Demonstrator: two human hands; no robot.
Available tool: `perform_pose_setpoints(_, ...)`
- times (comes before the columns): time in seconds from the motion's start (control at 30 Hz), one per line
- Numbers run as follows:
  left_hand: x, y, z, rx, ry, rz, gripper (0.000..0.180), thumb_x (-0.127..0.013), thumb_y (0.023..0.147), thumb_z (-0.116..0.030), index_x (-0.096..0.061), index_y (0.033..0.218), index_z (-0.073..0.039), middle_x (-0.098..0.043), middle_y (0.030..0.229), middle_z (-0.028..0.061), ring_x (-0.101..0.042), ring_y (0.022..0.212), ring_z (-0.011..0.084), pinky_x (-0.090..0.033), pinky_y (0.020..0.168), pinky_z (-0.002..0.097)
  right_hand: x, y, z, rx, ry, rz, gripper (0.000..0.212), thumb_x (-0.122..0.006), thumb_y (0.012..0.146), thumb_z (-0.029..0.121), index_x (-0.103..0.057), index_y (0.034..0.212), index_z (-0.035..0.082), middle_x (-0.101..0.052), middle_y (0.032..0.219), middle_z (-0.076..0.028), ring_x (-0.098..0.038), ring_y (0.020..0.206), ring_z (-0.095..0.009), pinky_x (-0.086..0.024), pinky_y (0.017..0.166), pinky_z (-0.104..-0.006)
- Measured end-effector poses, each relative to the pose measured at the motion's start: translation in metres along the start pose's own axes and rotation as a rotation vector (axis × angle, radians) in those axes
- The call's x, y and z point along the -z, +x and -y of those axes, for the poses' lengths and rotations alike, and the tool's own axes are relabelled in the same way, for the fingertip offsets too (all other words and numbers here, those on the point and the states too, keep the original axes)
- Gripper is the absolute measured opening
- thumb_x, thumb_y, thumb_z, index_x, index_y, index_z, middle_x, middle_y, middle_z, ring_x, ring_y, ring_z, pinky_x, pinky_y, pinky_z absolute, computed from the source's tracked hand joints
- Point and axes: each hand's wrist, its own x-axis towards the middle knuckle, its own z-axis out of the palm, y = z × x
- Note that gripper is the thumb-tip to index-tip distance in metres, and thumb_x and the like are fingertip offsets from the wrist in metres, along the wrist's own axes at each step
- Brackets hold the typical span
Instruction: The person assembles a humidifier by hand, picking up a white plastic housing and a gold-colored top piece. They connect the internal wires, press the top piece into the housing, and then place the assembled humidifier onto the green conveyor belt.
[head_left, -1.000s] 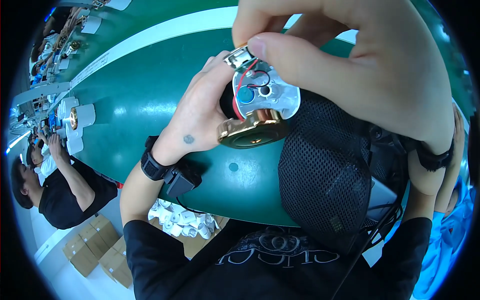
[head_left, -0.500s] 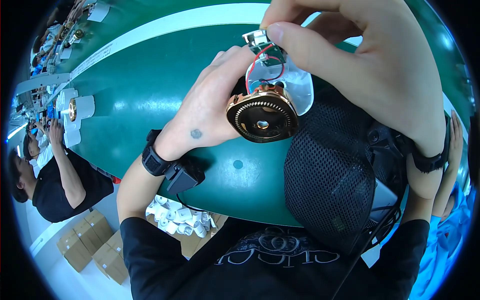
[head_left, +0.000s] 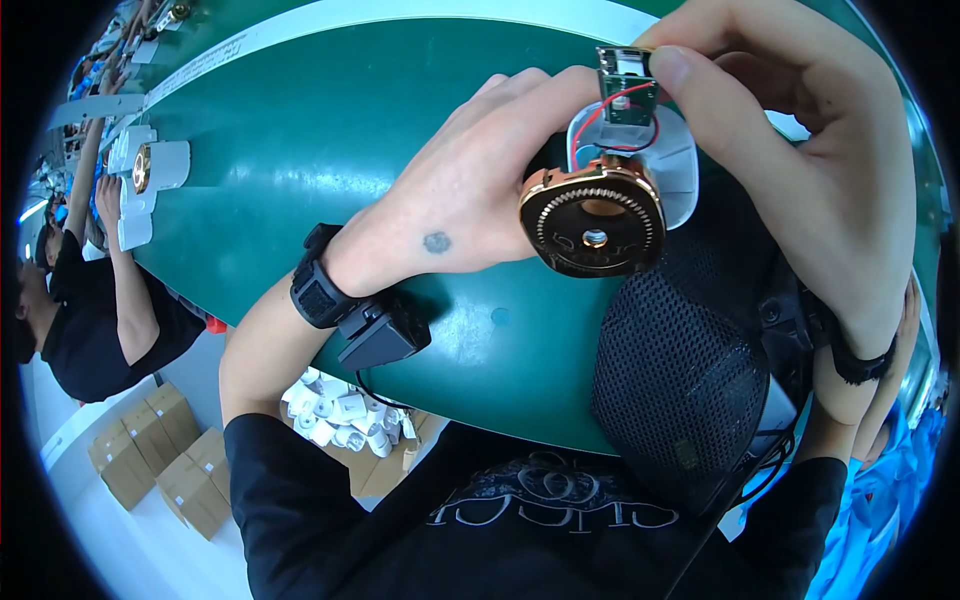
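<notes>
Above the green table, my left hand (head_left: 470,180) is wrapped round a small device with a shiny gold-coloured, ridged round cap (head_left: 592,225) and a white plastic shell (head_left: 678,165). Its fingertips are hidden behind the device. Between thumb and forefinger, my right hand (head_left: 790,120) pinches the edge of a small green circuit board (head_left: 630,100) that has a silver metal connector at its top. Red and dark thin wires (head_left: 600,118) run from the board down into the device. The board stands roughly upright just above the cap, in front of the shell.
A black mesh bag (head_left: 685,380) lies on the green table (head_left: 400,110) near my right forearm. White housings, one with a gold ring (head_left: 143,168), stand at the far left. Below are a box of white parts (head_left: 350,410) and cardboard cartons (head_left: 150,440). Co-workers sit on both sides.
Both hands and the device have shifted to the right in view. The circuit board, tilted before, now stands more upright and faces me. My grip on both parts stays.
</notes>
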Motion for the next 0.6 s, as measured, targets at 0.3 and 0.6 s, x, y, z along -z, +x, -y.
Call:
perform_pose_setpoints(0.3,-0.005,0.0,-0.001,0.023,0.012,-0.023,0.082,-0.088,0.075,-0.026,-0.05,0.144,-0.002,-0.063,0.124,0.018,-0.063,0.104,0.037,-0.051,0.091,0.0433,-0.005,0.001,0.002,-0.032,-0.025,0.012,0.016,-0.065,0.101,0.016,-0.07,0.104,0.001,-0.072,0.1,-0.008,-0.071,0.089,-0.018,-0.055,0.08,-0.0281)
perform_pose_setpoints(0.6,-0.008,0.002,0.001,0.026,-0.016,-0.054,0.081,-0.088,0.076,-0.027,-0.05,0.144,-0.003,-0.064,0.128,0.0178,-0.061,0.111,0.0381,-0.05,0.096,0.0457,0.001,0.001,0.0,-0.095,-0.035,0.062,0.017,-0.065,0.102,0.016,-0.07,0.103,0.001,-0.072,0.099,-0.007,-0.071,0.09,-0.016,-0.055,0.083,-0.0271)
